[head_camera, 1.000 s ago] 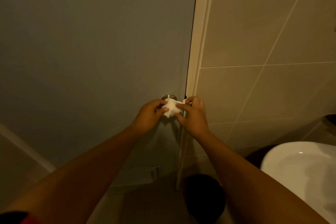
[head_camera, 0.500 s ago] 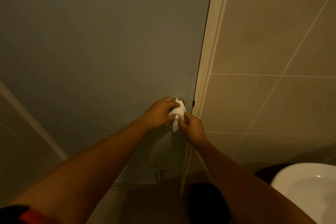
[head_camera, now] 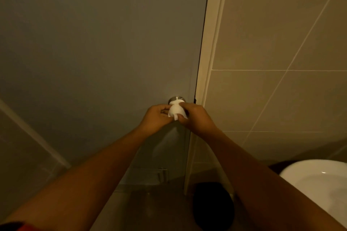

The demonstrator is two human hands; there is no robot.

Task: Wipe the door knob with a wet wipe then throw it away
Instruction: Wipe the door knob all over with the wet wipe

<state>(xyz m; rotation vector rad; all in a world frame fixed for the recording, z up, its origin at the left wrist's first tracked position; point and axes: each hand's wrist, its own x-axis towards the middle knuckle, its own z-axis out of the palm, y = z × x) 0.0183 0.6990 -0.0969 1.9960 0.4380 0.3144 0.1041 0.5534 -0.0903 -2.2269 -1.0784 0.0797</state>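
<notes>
Nearest, low in view, a white basin sits at the right and a dark round thing, likely a bin, stands on the floor just below the door frame; that would be the place for the wipe once the rubbing is done, though I cannot be sure it is a bin. Both forearms reach forward and meet at the knob, on the grey door close to its edge; only the knob's metal top shows, the rest being wrapped in the wipe. The left hand cups the wipe from the left, its grip curled about the cloth and touching it; the right hand pinches the wipe from the right and below, its grip closed on the cloth, a loose tail hanging beneath. Two hands seem to serve to keep the damp cloth snug round the ball, so that it wipes all sides; the wiping looks under way, the throwing away not yet begun.
</notes>
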